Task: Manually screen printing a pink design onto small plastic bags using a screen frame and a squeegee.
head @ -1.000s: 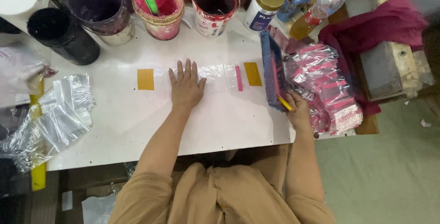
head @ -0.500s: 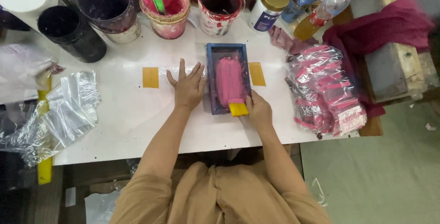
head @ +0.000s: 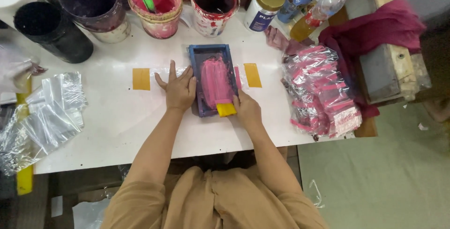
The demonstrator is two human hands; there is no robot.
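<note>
From the head camera, looking straight down, a small blue printing frame [head: 213,79] lies flat on the white worktop [head: 117,126], its mesh smeared with pink ink. Its long axis runs away from the person, toward the row of paint tubs [head: 157,6] at the far edge.

The left hand [head: 179,88] lies open and flat, fingers spread, pressing on the worktop and touching the frame's left rail. The frame sits just to the right of that hand.

The right hand [head: 246,109] is at the frame's near right corner, its grip closed around a yellow squeegee [head: 226,109] whose blade rests on the mesh at the near end, set crosswise to the frame's long axis. This hand is the one nearer the ink.

A clear plastic strip under the frame is held down by two yellow tape patches [head: 141,79], one on each side.

To the right lies a heap of pink-printed clear bags [head: 321,93]; to the left, loose clear bags [head: 47,112]. Bottles [head: 323,6] and a maroon cloth [head: 375,30] sit beyond.
</note>
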